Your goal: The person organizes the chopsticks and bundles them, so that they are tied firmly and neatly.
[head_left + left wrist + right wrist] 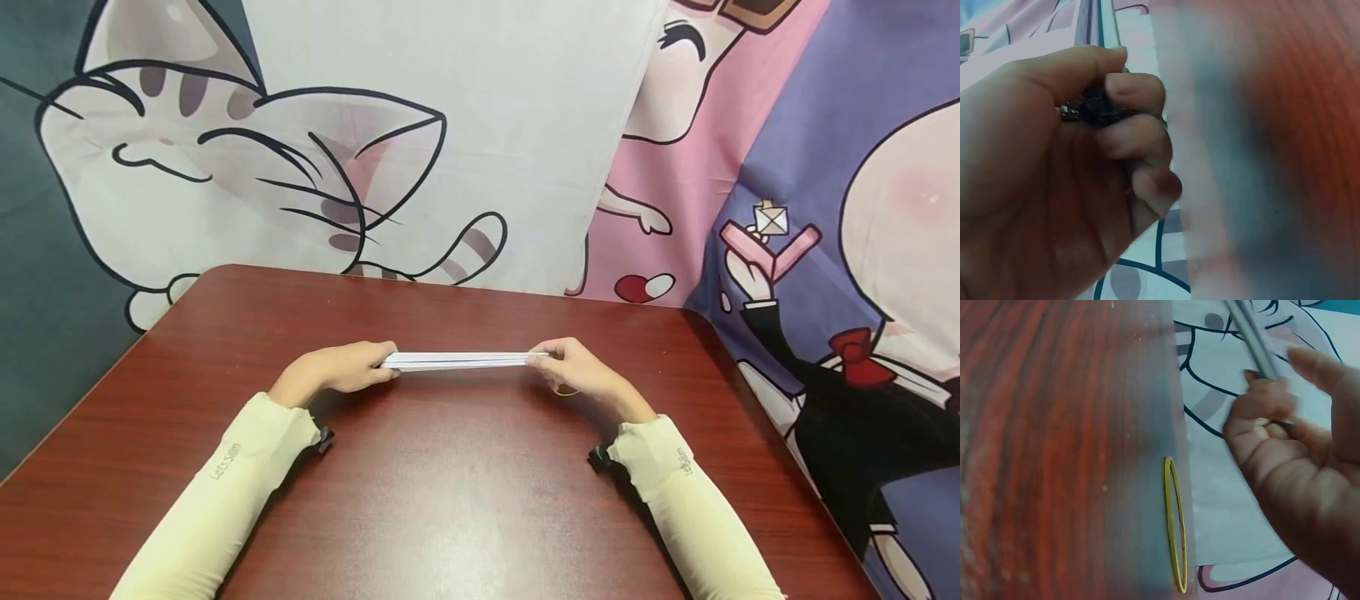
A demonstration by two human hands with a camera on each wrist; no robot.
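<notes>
My left hand [348, 367] pinches the left end of a thin, flat bundle of white paper [457, 360], seen nearly edge-on as pale layers with a dark line between. At its other end my right hand [581, 371] holds the paper by fingers and thumb. Inside the curled left fingers [1138, 134], the left wrist view shows a small dark object [1094, 109] of unclear kind. The paper's narrow edge [1254, 340] meets the right fingertips in the right wrist view. A yellow rubber band [1169, 519] lies on the table below the right hand.
The glossy reddish-brown table [457, 500] spreads under both arms. Behind it hangs a cloth printed with a cartoon cat [225, 167] and other figures. Pale sleeves [225, 483] cover the forearms, with a black wrist camera [600, 457] at the right cuff.
</notes>
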